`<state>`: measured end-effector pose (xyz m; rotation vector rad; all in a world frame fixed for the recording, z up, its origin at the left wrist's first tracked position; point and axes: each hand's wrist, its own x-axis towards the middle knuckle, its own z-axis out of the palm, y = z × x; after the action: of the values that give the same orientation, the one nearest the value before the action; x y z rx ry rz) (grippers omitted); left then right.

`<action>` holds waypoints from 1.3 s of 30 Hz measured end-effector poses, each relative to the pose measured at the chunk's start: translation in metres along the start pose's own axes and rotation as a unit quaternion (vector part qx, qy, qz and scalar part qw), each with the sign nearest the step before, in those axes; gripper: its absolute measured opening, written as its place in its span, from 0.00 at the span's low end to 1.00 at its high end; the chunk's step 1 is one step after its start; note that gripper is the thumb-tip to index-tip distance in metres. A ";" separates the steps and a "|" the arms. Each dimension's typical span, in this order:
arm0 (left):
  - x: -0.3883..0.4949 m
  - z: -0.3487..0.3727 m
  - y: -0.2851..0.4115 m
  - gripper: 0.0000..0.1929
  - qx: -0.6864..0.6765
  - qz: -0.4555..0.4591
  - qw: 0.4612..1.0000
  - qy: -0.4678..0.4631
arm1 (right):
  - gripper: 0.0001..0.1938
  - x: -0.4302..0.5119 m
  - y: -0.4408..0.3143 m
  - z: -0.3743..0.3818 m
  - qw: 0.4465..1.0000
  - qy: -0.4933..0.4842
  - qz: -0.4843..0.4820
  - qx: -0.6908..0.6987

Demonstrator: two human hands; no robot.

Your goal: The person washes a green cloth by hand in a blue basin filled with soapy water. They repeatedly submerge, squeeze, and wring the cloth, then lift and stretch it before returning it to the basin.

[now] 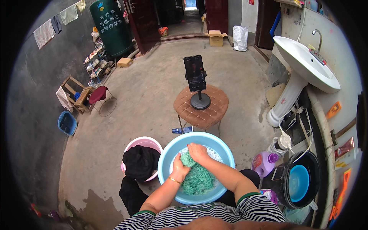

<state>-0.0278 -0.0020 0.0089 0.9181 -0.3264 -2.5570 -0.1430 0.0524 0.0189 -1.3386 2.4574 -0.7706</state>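
A light blue plastic basin (pixel 165 184) stands right before me, with sudsy water (pixel 215 154) in it. Green patterned cloth (pixel 198 179) lies wet and bunched inside, partly under my forearms. My left hand (pixel 179 169), with a gold bangle at the wrist, grips a gathered fold of this cloth. Beside it, my right hand (pixel 198 152) is closed on the same fold from above, at the far side. Just left of the basin is a pink basin (pixel 142 141) heaped with black cloth (pixel 141 163).
A phone (pixel 194 73) in a stand rests on a brown padded stool (pixel 184 115) ahead; a blue tube (pixel 182 130) lies below. At right are a purple detergent jug (pixel 262 164), a black bucket (pixel 314 175) holding a blue basin (pixel 299 182), and a white pedestal sink (pixel 313 70).
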 end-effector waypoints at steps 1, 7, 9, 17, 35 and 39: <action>0.000 0.001 0.003 0.23 -0.027 0.010 0.999 0.043 | 0.13 0.001 0.007 0.002 0.999 -0.027 0.019 -0.004; 0.010 -0.020 -0.001 0.24 0.028 0.001 0.993 0.114 | 0.19 -0.005 0.021 0.022 0.990 -0.126 -0.040 -0.041; 0.021 -0.031 -0.004 0.25 0.055 -0.021 0.995 0.077 | 0.20 -0.015 0.006 0.030 0.984 -0.170 -0.017 -0.055; 0.041 -0.088 -0.006 0.18 0.005 0.031 0.998 -0.060 | 0.09 -0.035 -0.049 0.009 0.971 -0.127 -0.174 0.106; 0.002 -0.020 -0.014 0.16 -0.005 -0.062 0.995 -0.073 | 0.15 -0.032 -0.051 -0.017 0.994 -0.016 -0.103 -0.035; 0.026 -0.041 -0.018 0.15 0.002 -0.034 0.991 -0.130 | 0.14 -0.027 -0.050 -0.015 0.993 -0.041 -0.108 -0.025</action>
<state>-0.0250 -0.0013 -0.0429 0.6061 -0.3813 -2.7440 -0.0994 0.0577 0.0578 -1.6405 2.3100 -0.6893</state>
